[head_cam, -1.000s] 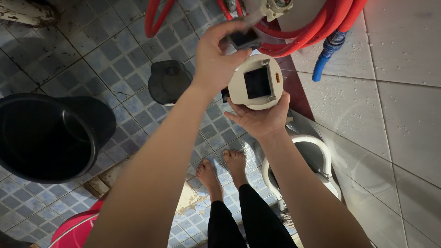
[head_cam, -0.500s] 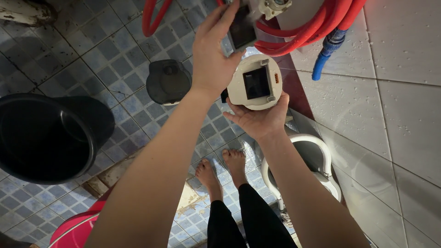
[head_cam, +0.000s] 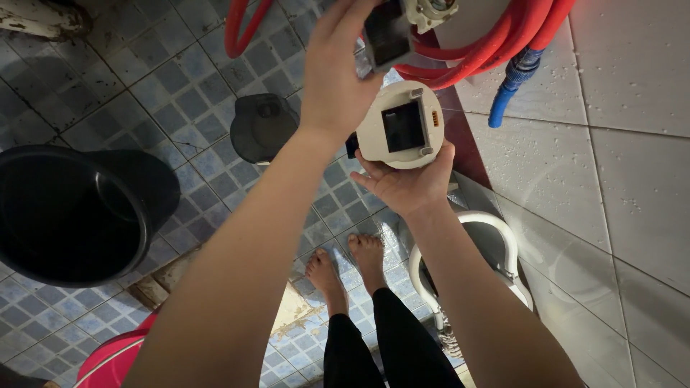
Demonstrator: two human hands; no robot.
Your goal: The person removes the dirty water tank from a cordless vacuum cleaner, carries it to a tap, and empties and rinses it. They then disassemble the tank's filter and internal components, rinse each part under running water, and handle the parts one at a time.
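Left hand (head_cam: 338, 79) raised, arm extended forward, back of hand toward camera, fingers curled in a pinch grip, right hand (head_cam: 406, 183) lower and just beside it, palm up, fingers cupped in a supporting hold, forearms converging, bare feet (head_cam: 348, 269) below.

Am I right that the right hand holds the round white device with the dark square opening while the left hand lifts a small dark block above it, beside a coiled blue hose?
Nearly. The head view shows the coiled hose is red; only its end fitting is blue. The right hand does hold the round white device, and the left hand the dark block.
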